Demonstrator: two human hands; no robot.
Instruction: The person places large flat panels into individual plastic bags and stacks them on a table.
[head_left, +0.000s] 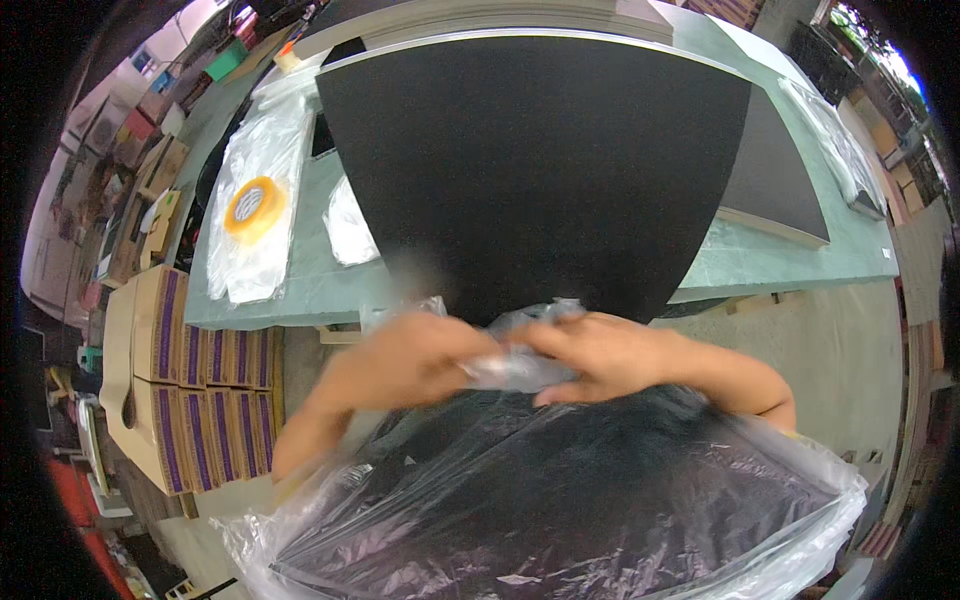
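A large flat black panel (540,160) slopes from the table toward me, its pale far edge resting above the tabletop. Clear plastic bag (560,480) material covers the near part of the panel and hangs loose in wrinkles around its corners. Both hands meet at the bag's bunched edge, over the middle of the panel. My left hand (420,355), smeared by motion, is closed on the gathered plastic. Opposite it, my right hand (600,355) pinches the same bunched edge between thumb and fingers.
On the green table (330,290), a roll of yellowish tape (254,208) lies on folded clear plastic (255,270). Another dark panel (775,180) lies at the right, and stacked boards (480,30) sit at the back. Cardboard boxes (200,430) with purple stripes stand at lower left.
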